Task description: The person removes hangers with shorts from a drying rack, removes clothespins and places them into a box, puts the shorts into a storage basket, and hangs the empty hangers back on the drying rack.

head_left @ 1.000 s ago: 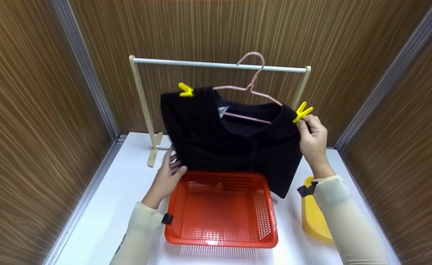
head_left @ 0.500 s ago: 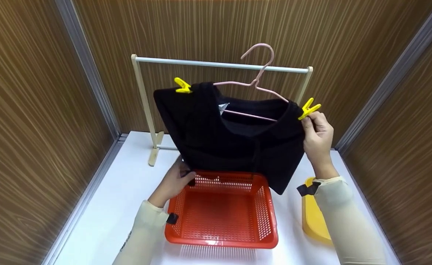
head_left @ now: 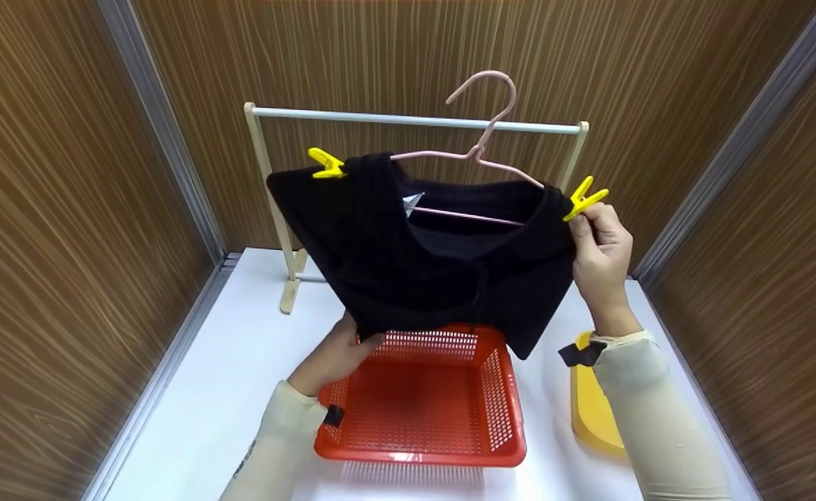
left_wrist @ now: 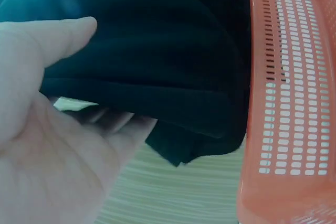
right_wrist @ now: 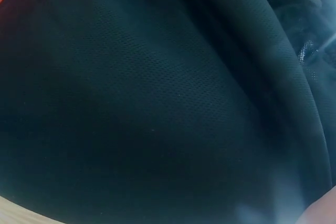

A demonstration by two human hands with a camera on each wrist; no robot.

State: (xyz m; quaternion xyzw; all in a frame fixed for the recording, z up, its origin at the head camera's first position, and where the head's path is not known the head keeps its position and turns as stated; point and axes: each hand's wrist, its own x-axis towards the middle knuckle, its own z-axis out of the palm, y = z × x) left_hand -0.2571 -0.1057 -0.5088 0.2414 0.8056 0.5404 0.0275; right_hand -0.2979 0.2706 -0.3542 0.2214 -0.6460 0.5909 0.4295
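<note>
A black shirt hangs on a pink clothes hanger, its neckline facing me. One yellow clothespin clips the left shoulder and another yellow clothespin the right. Just below that right clothespin, my right hand pinches the shoulder of the shirt. My left hand holds the lower left hem; in the left wrist view its thumb lies in front of the cloth and its fingers behind. Dark cloth fills most of the right wrist view. The hook stands above the rail, apparently unhooked.
A small rack with a white rail and wooden legs stands behind the shirt. Below is a red perforated basket on the white table. A yellow container sits at the right, partly behind my right forearm. Wood-grain walls enclose the table.
The hanger and shirt have risen, and the hook has gone from rail height to above it. My left hand has moved right and down along the hem; my right hand went slightly up and right.
</note>
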